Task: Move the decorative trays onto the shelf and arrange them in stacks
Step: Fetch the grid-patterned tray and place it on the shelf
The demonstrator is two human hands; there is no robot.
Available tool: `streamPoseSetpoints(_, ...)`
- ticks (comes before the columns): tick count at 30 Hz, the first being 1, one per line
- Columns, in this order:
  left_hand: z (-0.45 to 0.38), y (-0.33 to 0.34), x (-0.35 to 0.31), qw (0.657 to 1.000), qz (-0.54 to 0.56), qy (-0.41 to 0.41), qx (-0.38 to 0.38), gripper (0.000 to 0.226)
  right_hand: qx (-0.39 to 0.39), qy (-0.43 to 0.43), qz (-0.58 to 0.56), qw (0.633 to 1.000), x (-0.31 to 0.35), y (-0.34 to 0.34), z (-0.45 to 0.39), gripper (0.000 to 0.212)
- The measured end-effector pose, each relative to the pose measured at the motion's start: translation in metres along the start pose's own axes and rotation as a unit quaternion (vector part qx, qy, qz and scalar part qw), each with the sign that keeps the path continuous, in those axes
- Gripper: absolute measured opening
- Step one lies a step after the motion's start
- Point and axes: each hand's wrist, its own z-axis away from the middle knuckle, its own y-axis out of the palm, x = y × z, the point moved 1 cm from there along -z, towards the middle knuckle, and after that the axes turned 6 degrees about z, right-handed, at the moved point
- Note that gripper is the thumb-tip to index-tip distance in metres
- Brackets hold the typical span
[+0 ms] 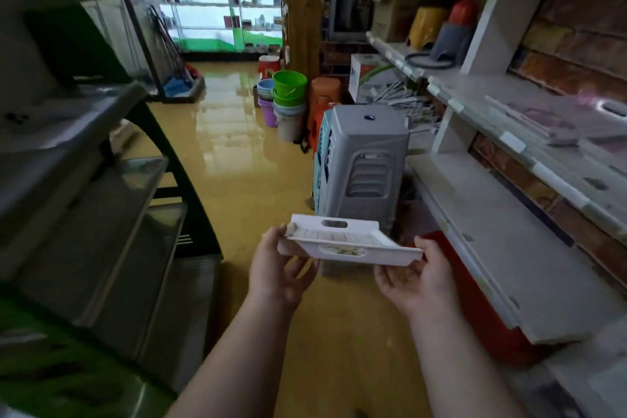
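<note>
While held up over the yellow floor (244, 180) in the aisle, white tray (342, 241) with cut-out handles, tipped a little, down on the right, not yet on any shelf. Left hand (281, 268) gripping the left end, thumb on the rim and fingers curled under. Right hand (412, 276) holding the right corner, fingers curled beneath it, palm up. Both hands busy with the one tray, nothing let go. Just to the right, the low white shelf (502, 241), wide and bare on top, close by the right hand. One board higher, more flat trays (556, 119), pinkish and blurry, lying on the middle shelf (475, 95); hard to tell how neat that pile is. Best way to do this step, as a guess: level the tray first so nothing slides. Swing it to the right slowly, clear of the gray plastic stools (366, 159) standing right behind it and the red box (481, 309) under the shelf edge. Lower it flat, long side in line with the shelf front. Push it back with both hands together, so it stays straight. Keep the corners matched with any tray below, for a tidy stack that will not tip
</note>
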Motion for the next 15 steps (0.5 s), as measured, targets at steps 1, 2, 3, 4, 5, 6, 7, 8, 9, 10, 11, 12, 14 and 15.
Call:
streamPoseSetpoints(1, -0.013, 0.026, -0.005, 1.0, 0.005, 0.007, 0.009, 0.052, 0.015, -0.004, -0.004, 1.0, 0.021, 0.016, -0.012, 0.025)
streamPoseSetpoints(2, -0.025, 0.052, -0.008, 1.0, 0.012, 0.013, 0.019, 0.053, 0.027, -0.013, -0.009, 1.0, 0.043, 0.029, -0.024, 0.024)
streamPoseSetpoints(3, -0.035, 0.078, -0.009, 0.999, 0.017, 0.02, 0.033, 0.052, 0.038, -0.024, -0.013, 0.999, 0.065, 0.039, -0.036, 0.022)
streamPoseSetpoints(4, -0.044, 0.103, -0.009, 0.998, 0.02, 0.027, 0.046, 0.049, 0.051, -0.038, -0.015, 0.998, 0.088, 0.049, -0.046, 0.022)
streamPoseSetpoints(5, -0.052, 0.127, -0.007, 0.997, 0.024, 0.033, 0.06, 0.046, 0.064, -0.051, -0.015, 0.997, 0.112, 0.06, -0.056, 0.022)
streamPoseSetpoints(6, -0.06, 0.153, -0.005, 0.996, 0.027, 0.035, 0.075, 0.042, 0.07, -0.062, -0.018, 0.995, 0.136, 0.069, -0.065, 0.024)
streamPoseSetpoints(7, -0.067, 0.18, -0.003, 0.995, 0.029, 0.033, 0.092, 0.038, 0.073, -0.074, -0.027, 0.994, 0.159, 0.077, -0.075, 0.024)
streamPoseSetpoints(8, -0.073, 0.205, 0.0, 0.993, 0.034, 0.024, 0.111, 0.035, 0.074, -0.088, -0.034, 0.993, 0.18, 0.083, -0.082, 0.024)
streamPoseSetpoints(9, -0.077, 0.229, 0.001, 0.991, 0.039, 0.019, 0.124, 0.035, 0.072, -0.103, -0.038, 0.991, 0.199, 0.09, -0.088, 0.025)
streamPoseSetpoints(10, -0.082, 0.252, 0.002, 0.99, 0.041, 0.017, 0.137, 0.038, 0.071, -0.117, -0.038, 0.99, 0.217, 0.094, -0.091, 0.025)
streamPoseSetpoints(11, -0.087, 0.275, 0.004, 0.988, 0.042, 0.014, 0.151, 0.043, 0.068, -0.131, -0.041, 0.988, 0.234, 0.097, -0.096, 0.025)
streamPoseSetpoints(12, -0.094, 0.297, 0.006, 0.986, 0.041, 0.011, 0.16, 0.047, 0.064, -0.145, -0.049, 0.986, 0.25, 0.099, -0.101, 0.024)
streamPoseSetpoints(14, -0.112, 0.338, 0.015, 0.982, 0.037, -0.002, 0.185, 0.047, 0.056, -0.178, -0.072, 0.98, 0.277, 0.098, -0.113, 0.023)
streamPoseSetpoints(15, -0.119, 0.358, 0.021, 0.979, 0.031, -0.017, 0.202, 0.044, 0.051, -0.199, -0.081, 0.975, 0.289, 0.097, -0.119, 0.026)
